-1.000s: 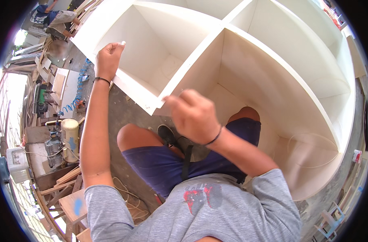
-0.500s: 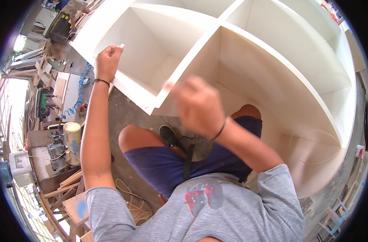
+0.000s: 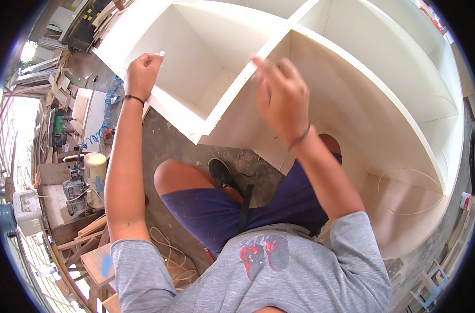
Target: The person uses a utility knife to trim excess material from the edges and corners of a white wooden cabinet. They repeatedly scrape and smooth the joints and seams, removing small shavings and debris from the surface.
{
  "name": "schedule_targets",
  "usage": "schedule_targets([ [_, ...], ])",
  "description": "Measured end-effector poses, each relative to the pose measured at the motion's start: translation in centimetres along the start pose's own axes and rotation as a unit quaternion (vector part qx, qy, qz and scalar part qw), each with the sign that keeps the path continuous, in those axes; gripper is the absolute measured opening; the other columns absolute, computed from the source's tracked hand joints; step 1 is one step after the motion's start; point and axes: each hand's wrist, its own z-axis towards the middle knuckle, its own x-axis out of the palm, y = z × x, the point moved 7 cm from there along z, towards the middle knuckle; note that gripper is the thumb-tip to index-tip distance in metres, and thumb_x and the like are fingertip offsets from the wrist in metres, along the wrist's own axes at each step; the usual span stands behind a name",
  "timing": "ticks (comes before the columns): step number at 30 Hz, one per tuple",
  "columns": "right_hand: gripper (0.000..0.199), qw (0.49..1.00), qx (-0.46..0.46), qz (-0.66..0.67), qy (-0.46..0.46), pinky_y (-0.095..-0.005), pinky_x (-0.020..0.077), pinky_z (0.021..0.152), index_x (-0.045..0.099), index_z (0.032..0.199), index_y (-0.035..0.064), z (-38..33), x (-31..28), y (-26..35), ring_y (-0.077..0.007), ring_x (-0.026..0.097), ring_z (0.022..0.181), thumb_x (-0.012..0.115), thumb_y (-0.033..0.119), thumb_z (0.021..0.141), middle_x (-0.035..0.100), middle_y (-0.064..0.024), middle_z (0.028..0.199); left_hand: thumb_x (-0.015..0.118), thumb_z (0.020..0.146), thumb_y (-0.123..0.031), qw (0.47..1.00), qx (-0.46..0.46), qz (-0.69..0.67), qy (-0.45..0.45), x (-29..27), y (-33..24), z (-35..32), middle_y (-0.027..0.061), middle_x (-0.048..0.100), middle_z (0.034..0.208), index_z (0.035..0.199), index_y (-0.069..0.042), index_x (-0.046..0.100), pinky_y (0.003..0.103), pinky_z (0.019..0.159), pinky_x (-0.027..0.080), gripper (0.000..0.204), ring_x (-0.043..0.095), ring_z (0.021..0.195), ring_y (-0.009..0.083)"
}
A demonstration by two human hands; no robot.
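Two hands work at a white cabinet [image 3: 352, 99] lying open on the workshop floor. On the left, the left hand [image 3: 142, 73] is closed round a small white piece [image 3: 161, 53] against the edge of the cabinet's side panel [image 3: 167, 101]. The right hand [image 3: 280, 96] hovers blurred over the middle divider [image 3: 236, 94], fingers loosely curled; whether it pinches anything I cannot tell. Should the left grip loosen, the small piece could drop into the near compartment, or the soft painted edge could get scuffed.

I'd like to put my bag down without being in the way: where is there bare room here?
The cabinet compartments look bare, especially the one between the left hand and right hand. Concrete floor below the cabinet edge is mostly open. The compressor side is crowded.
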Motion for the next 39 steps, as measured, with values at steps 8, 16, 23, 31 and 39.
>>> schedule_targets([
  [8, 0.041, 0.988, -0.005, 0.105, 0.112, -0.0378, 0.0515, 0.061, 0.07, 0.115, 0.0169, -5.8, 2.5, 7.0, -0.0245, 0.059, 0.073, 0.059, 0.001, 0.078, 0.053, -0.0074, 0.078, 0.065, 0.084, -0.049, 1.0, -0.024, 0.009, 0.005, 0.5, 1.2, 0.1, 0.0067, 0.076, 0.096, 0.098, -0.009, 0.076, 0.03, 0.08, 0.051, 0.044, 0.071, 0.088, 0.0202],
  [16, 0.042, 0.998, -0.027, -0.052, 0.012, -0.0384, 0.0487, 0.058, 0.07, 0.117, 0.0164, -1.3, 1.5, 0.7, -0.0246, 0.056, 0.07, 0.061, 0.002, 0.079, 0.048, -0.0066, 0.075, 0.063, 0.084, -0.053, 0.998, -0.043, 0.053, 0.001, 0.3, 0.4, -0.1, 0.0038, 0.075, 0.1, 0.1, -0.014, 0.076, 0.032, 0.087, 0.049, 0.045, 0.069, 0.095, 0.0204],
  [23, 0.043, 0.97, 0.086, 0.191, 0.124, -0.0381, 0.0493, 0.06, 0.069, 0.119, 0.0147, -6.9, 2.7, 6.2, -0.0271, 0.058, 0.072, 0.058, -0.001, 0.08, 0.051, -0.008, 0.075, 0.063, 0.084, -0.053, 0.998, -0.034, 0.044, 0.005, 0.5, 0.9, -0.4, 0.0042, 0.075, 0.099, 0.1, -0.013, 0.076, 0.031, 0.086, 0.049, 0.044, 0.07, 0.093, 0.0202],
  [31, 0.043, 0.999, -0.033, 0.003, -0.004, -0.0374, 0.0474, 0.057, 0.069, 0.119, 0.0151, -3.7, 2.0, 3.8, -0.0235, 0.053, 0.064, 0.062, -0.001, 0.079, 0.047, -0.0071, 0.073, 0.063, 0.085, -0.051, 0.999, -0.018, 0.046, 0.004, 0.4, 1.0, 0.0, 0.0054, 0.076, 0.097, 0.098, -0.011, 0.076, 0.032, 0.083, 0.05, 0.044, 0.07, 0.09, 0.0207],
  [39, 0.043, 0.982, 0.073, 0.175, 0.022, -0.039, 0.0486, 0.059, 0.069, 0.118, 0.0148, -2.7, 1.0, 3.6, -0.025, 0.055, 0.066, 0.059, 0.001, 0.079, 0.05, -0.0077, 0.073, 0.067, 0.089, -0.035, 0.999, -0.019, 0.044, 0.01, -0.1, 0.0, -0.7, 0.0074, 0.074, 0.091, 0.097, 0.001, 0.073, 0.024, 0.084, 0.048, 0.038, 0.067, 0.088, 0.0119],
])
